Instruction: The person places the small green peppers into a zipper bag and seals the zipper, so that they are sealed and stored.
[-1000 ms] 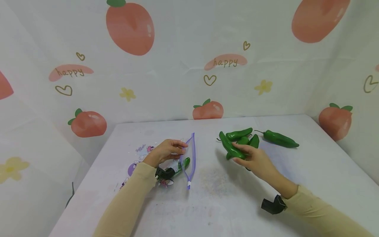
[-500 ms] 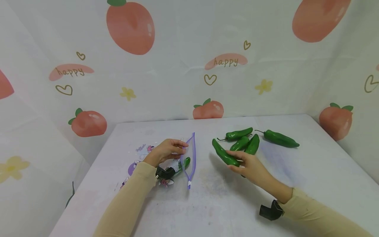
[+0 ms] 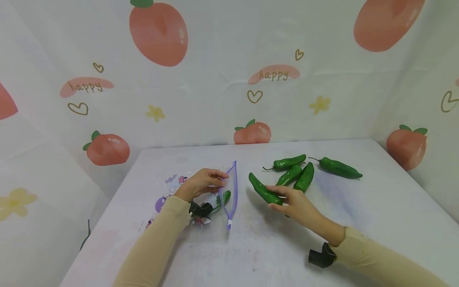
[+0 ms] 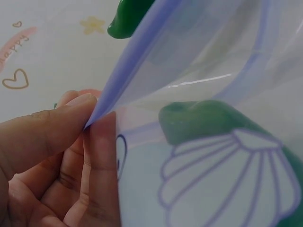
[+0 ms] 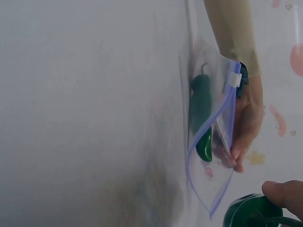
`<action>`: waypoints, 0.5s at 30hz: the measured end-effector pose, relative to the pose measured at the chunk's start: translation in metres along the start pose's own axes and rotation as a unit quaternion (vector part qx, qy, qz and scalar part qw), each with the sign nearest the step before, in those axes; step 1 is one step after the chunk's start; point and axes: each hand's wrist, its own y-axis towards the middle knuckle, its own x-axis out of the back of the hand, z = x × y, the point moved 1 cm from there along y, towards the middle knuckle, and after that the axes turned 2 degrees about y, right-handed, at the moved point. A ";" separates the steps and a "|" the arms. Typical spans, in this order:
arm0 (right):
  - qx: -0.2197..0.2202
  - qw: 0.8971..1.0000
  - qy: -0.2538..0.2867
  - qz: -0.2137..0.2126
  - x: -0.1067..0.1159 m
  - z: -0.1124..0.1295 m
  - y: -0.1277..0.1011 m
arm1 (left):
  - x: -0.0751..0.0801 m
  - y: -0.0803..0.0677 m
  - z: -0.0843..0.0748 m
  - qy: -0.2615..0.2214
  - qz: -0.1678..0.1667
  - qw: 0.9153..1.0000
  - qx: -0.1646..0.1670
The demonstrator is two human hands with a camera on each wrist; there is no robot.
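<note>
My left hand pinches the purple upper edge of a clear zip bag printed with cartoon figures, holding its mouth apart. One green pepper lies inside the bag, seen through the plastic in the left wrist view too. My right hand grips another green pepper between thumb and fingers, raised over the table to the right of the bag's mouth. Its tip points up and left, towards the bag. In the right wrist view only the thumb and the stem end of that pepper show.
Behind my right hand lie several green peppers: one at the back, two close together, and one apart at the right. The bag's white slider sits at one end of the zip. A printed cloth hangs behind the white table.
My right hand has carried its pepper left and towards me, away from the other peppers and nearer the bag. The left hand and the bag have hardly moved.
</note>
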 end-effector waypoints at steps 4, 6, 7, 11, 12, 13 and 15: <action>0.010 1.000 0.009 0.014 -0.006 0.000 0.002 | -0.001 -0.002 -0.001 -0.001 -0.002 1.000 0.002; 0.014 1.000 0.011 0.022 -0.009 0.000 0.003 | -0.002 -0.002 -0.002 0.000 -0.001 1.000 0.000; 0.017 0.999 0.013 0.026 -0.011 0.000 0.003 | -0.002 -0.003 -0.002 0.001 -0.001 1.000 0.000; 0.020 0.999 0.009 0.041 -0.016 0.002 0.003 | -0.003 -0.004 -0.003 0.003 -0.002 1.000 -0.002; 0.021 0.999 0.006 0.045 -0.017 0.002 0.003 | -0.003 -0.004 -0.003 0.003 -0.002 1.000 -0.002; 0.021 0.999 0.002 0.049 -0.018 0.003 0.003 | -0.004 -0.004 -0.003 0.003 -0.002 1.000 -0.002; 0.019 0.998 -0.001 0.058 -0.020 0.004 0.003 | -0.003 -0.003 -0.004 0.003 0.000 1.000 -0.002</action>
